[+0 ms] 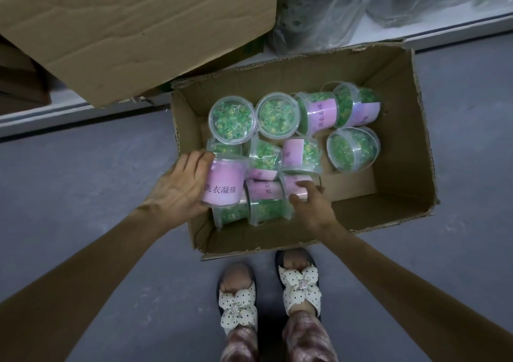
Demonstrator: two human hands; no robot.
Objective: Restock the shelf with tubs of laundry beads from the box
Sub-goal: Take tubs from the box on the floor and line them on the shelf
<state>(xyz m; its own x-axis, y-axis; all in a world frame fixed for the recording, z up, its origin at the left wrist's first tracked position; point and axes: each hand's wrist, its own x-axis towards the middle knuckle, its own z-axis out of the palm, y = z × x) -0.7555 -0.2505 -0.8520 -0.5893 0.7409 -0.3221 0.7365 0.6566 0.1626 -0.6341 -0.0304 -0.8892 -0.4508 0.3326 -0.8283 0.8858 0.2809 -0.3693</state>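
An open cardboard box (397, 150) stands on the floor and holds several clear tubs of green laundry beads with pink labels. My left hand (180, 186) grips one pink-labelled tub (224, 184) at the box's near left, lifted a little above the others. My right hand (308, 203) reaches into the box, its thumb and fingers curled round another tub (294, 184) lying on its side. Two upright tubs (232, 119) show their lids at the back left. The white shelf edge (361, 32) runs just behind the box.
A large cardboard flap (133, 31) overhangs at the upper left. Clear plastic bags (319, 9) with dark contents sit on the low shelf. My feet in bow-trimmed slippers (299, 286) stand just in front of the box on the grey floor (83, 173).
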